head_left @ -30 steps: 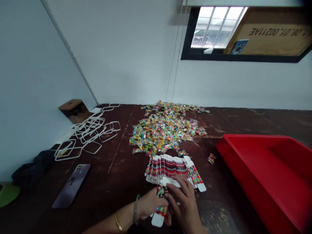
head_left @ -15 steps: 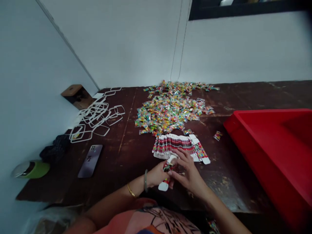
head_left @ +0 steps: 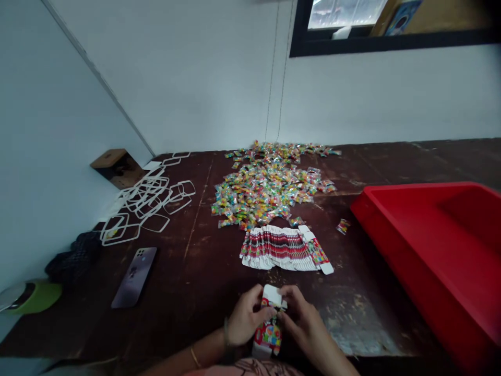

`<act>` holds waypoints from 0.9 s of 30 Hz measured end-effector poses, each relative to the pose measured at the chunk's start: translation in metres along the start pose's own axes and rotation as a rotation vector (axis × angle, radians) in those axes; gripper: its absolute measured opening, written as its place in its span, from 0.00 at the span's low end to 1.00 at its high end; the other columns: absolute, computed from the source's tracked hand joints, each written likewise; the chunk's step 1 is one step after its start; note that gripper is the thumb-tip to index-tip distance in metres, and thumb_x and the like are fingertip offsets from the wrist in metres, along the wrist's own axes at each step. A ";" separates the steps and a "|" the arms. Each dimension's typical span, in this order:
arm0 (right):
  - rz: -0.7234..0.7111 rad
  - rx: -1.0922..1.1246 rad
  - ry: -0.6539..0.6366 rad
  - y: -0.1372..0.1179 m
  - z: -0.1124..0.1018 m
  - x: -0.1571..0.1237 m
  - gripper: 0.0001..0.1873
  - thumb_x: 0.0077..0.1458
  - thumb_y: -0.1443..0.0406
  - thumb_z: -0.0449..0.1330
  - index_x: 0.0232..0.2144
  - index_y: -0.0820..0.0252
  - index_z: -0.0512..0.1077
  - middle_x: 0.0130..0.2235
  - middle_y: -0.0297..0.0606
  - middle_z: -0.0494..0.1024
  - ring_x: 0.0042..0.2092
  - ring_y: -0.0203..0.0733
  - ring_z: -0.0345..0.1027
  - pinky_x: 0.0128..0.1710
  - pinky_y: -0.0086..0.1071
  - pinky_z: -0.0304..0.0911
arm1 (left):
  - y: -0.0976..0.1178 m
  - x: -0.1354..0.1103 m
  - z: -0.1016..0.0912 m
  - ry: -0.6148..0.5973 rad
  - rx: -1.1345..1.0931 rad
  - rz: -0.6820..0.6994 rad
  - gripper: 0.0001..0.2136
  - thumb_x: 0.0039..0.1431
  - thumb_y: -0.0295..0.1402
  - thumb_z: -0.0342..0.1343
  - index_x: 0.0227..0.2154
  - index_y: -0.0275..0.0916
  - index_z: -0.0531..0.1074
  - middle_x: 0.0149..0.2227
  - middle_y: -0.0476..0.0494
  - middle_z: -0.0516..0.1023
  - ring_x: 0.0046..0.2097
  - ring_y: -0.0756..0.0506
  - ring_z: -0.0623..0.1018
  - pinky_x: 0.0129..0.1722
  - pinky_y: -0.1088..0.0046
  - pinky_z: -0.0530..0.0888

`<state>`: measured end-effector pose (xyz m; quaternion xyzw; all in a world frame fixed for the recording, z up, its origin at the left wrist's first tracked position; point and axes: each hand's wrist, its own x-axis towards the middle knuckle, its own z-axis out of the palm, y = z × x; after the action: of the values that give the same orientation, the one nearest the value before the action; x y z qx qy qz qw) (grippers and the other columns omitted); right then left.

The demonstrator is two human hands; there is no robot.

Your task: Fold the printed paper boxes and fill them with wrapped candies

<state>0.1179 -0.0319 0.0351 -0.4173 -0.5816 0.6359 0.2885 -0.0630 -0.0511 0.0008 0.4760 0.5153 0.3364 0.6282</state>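
Observation:
A small printed candy box (head_left: 271, 334), red and multicoloured with white end flaps, is held upright between both hands close to my body. My left hand (head_left: 246, 319) grips its left side, the thumb across the front. On the right, my right hand (head_left: 302, 318) pinches the box near its upper flap. Just beyond the hands lies a fanned row of flat folded boxes (head_left: 277, 248), white-edged with red print. Behind that row spreads a heap of small clear-wrapped candy packets (head_left: 266, 188) in many colours.
A large red tray (head_left: 430, 250) stands at the right, with a single candy packet (head_left: 343, 226) beside it. To the left are a phone (head_left: 135, 277), thin white frames (head_left: 151, 201), a brown box (head_left: 118, 168), dark cloth (head_left: 74, 258) and a green object (head_left: 37, 296). A wall rises behind the table (head_left: 211, 250).
Both hands have drawn back from the fanned row toward my body, bringing the candy box along. The box now faces me more upright, and the head view has tilted up slightly.

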 end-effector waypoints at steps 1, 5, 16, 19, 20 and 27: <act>0.039 0.076 0.027 0.008 0.003 -0.006 0.15 0.54 0.57 0.60 0.41 0.56 0.64 0.35 0.34 0.74 0.35 0.36 0.68 0.35 0.27 0.62 | -0.003 -0.004 -0.001 0.042 0.027 0.030 0.17 0.52 0.41 0.59 0.39 0.36 0.64 0.23 0.55 0.66 0.25 0.54 0.64 0.26 0.79 0.61; 0.278 0.476 0.041 0.035 0.011 -0.025 0.17 0.55 0.51 0.57 0.34 0.58 0.64 0.21 0.28 0.69 0.21 0.29 0.59 0.21 0.21 0.55 | 0.000 -0.018 -0.006 -0.043 0.198 0.129 0.14 0.56 0.38 0.54 0.44 0.38 0.63 0.27 0.51 0.72 0.28 0.52 0.69 0.31 0.78 0.64; 0.267 0.333 -0.112 0.029 0.002 -0.014 0.09 0.46 0.63 0.66 0.32 0.61 0.77 0.31 0.34 0.73 0.27 0.31 0.65 0.27 0.26 0.65 | -0.002 -0.017 0.011 -0.060 -0.262 -0.255 0.22 0.47 0.31 0.59 0.48 0.39 0.67 0.32 0.48 0.74 0.33 0.50 0.72 0.35 0.75 0.66; -0.018 -0.035 -0.127 0.015 0.004 -0.011 0.14 0.57 0.59 0.57 0.28 0.61 0.78 0.36 0.38 0.75 0.39 0.38 0.68 0.41 0.32 0.64 | -0.009 -0.014 0.015 -0.104 -0.583 -0.454 0.28 0.45 0.30 0.57 0.52 0.38 0.63 0.33 0.46 0.74 0.34 0.48 0.74 0.37 0.72 0.68; -0.051 -0.088 -0.135 0.014 0.005 -0.010 0.16 0.58 0.59 0.56 0.28 0.61 0.79 0.37 0.39 0.75 0.41 0.39 0.68 0.44 0.34 0.63 | -0.011 -0.014 0.016 -0.134 -0.644 -0.460 0.26 0.44 0.29 0.57 0.50 0.36 0.66 0.34 0.45 0.75 0.36 0.47 0.74 0.39 0.70 0.68; 0.038 -0.121 -0.193 0.028 -0.001 -0.004 0.13 0.54 0.58 0.60 0.37 0.59 0.79 0.36 0.40 0.76 0.36 0.38 0.71 0.37 0.32 0.66 | -0.021 -0.022 0.008 -0.318 -0.598 -0.392 0.23 0.43 0.28 0.58 0.46 0.33 0.70 0.39 0.42 0.75 0.39 0.47 0.73 0.43 0.69 0.67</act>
<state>0.1238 -0.0395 0.0081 -0.3818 -0.6359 0.6422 0.1935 -0.0621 -0.0804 -0.0118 0.2109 0.3719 0.2673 0.8636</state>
